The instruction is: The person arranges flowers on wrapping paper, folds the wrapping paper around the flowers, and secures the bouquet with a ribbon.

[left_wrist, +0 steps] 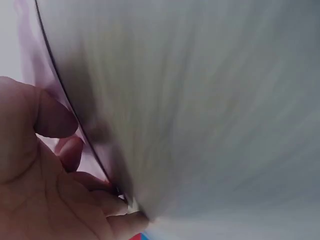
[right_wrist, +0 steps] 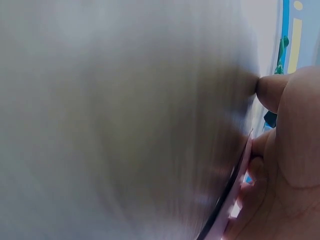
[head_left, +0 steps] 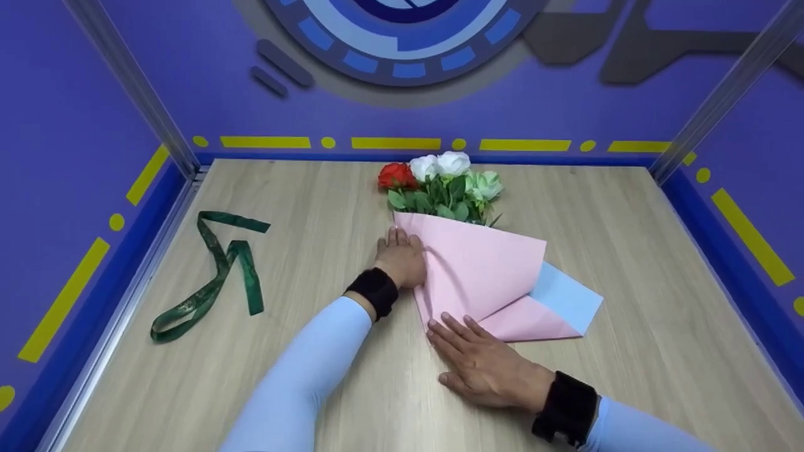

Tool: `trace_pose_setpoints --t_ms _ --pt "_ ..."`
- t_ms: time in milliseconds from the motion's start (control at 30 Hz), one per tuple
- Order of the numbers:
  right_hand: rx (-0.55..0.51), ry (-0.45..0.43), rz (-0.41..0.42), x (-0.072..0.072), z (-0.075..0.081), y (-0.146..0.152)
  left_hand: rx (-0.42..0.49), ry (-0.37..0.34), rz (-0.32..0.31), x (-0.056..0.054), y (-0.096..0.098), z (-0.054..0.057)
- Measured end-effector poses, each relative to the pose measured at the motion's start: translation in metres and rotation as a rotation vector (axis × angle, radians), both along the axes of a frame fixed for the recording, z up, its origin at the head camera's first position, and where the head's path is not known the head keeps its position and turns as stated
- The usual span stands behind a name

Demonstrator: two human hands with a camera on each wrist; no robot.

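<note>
A bouquet of artificial flowers, with a red rose point(head_left: 396, 176), two white roses point(head_left: 453, 164) and a pale green flower point(head_left: 483, 185), lies on the table, its stems hidden inside pink wrapping paper point(head_left: 483, 263). The paper is folded over, and its light blue side point(head_left: 565, 295) shows at the right. My left hand point(head_left: 402, 257) rests along the paper's left edge, fingers extended toward the flowers; in the left wrist view its fingers point(left_wrist: 115, 205) touch the paper's edge. With fingers spread, my right hand point(head_left: 487, 364) presses the paper's lower left corner. Its thumb point(right_wrist: 274, 90) touches the tabletop.
A dark green ribbon point(head_left: 217, 276) lies loosely looped on the left of the wooden table point(head_left: 628, 389). Blue-purple panels point(head_left: 157, 75) with yellow markings enclose the table at the back and both sides. Each wrist wears a black band point(head_left: 375, 292).
</note>
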State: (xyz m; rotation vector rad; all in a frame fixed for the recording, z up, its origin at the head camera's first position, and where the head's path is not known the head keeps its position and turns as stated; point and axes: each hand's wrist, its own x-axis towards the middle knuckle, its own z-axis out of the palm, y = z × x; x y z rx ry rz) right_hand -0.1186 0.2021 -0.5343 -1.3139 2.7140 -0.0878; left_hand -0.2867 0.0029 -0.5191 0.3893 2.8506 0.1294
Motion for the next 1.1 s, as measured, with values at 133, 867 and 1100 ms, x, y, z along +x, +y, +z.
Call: trace_pose_setpoints --t_ms 133,867,1100 --pt "-0.004 0.004 -0.002 0.0 0.0 -0.001 -0.008 -0.059 0.013 -0.011 -0.002 0.002" --pt "0.03 -0.033 -0.018 0.001 -0.001 -0.006 -0.037 -0.07 0.046 -0.032 -0.021 0.005" --pt "0.031 -0.041 -0.025 0.0 0.001 -0.004 -0.11 -0.004 -0.073 0.013 -0.012 0.017"
